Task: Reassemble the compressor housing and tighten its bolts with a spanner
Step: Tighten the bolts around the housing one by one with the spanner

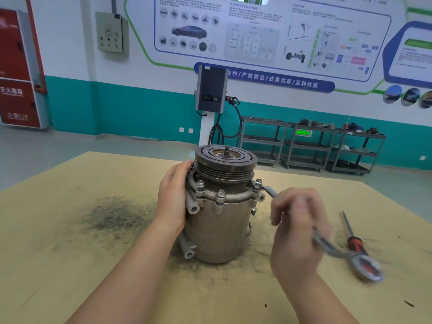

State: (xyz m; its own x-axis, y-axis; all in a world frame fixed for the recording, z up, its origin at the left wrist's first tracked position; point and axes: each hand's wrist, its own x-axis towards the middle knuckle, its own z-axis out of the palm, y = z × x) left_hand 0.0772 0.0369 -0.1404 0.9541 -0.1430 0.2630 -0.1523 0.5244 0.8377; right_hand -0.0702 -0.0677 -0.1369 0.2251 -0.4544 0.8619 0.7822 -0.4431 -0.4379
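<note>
Two hands: left [174, 195] braces ribbed metal compressor [222, 211], right [297, 228] grips spanner [327, 244].

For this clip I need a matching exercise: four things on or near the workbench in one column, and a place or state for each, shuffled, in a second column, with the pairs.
Things:
1. left hand
2. spanner
3. screwdriver
4. pulley

Places or states:
A. lying loose on the table, right of the compressor
B. on top of the compressor, threaded shaft sticking up from its centre
C. pressed against the compressor's left side
D. gripped by the right hand, far end at a flange bolt

Pairs: 1-C, 2-D, 3-A, 4-B
</note>
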